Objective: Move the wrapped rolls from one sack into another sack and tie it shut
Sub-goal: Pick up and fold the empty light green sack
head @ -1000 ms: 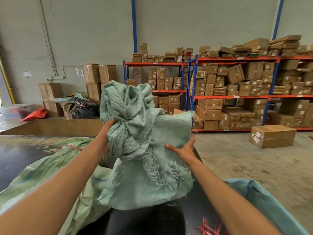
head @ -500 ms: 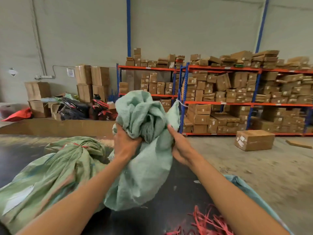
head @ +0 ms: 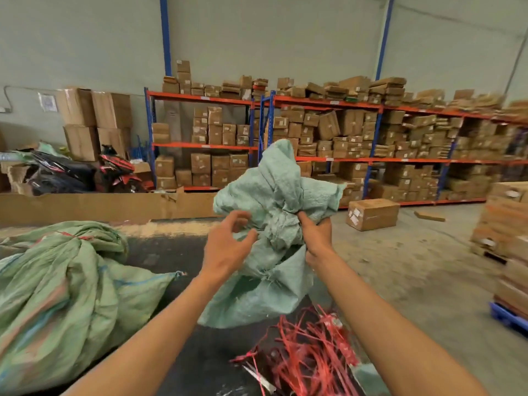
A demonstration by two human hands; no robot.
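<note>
Warehouse table [head: 160, 252]; left grip [head: 225, 247] now off sack [head: 274, 224]

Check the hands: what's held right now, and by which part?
The right hand grips the empty green sack by its bunched middle, off the table. The left hand has its fingers spread against the sack's left side, gripping nothing.

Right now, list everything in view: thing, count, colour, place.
empty woven sack: one, pale green, crumpled, held up at centre.
full sack: one, pale green, neck tied with red string, lying at left on the table.
plastic ties: a loose bundle, red, near edge of the table.
table: one, black, under the sacks.
cardboard boxes: many, brown, on shelves, one on the floor.
shelving racks: blue uprights, orange beams, along the wall.
motorbike: one, black and red, back left.
left hand: fingers loosely curled against the empty sack.
right hand: grips the bunched sack.
</note>
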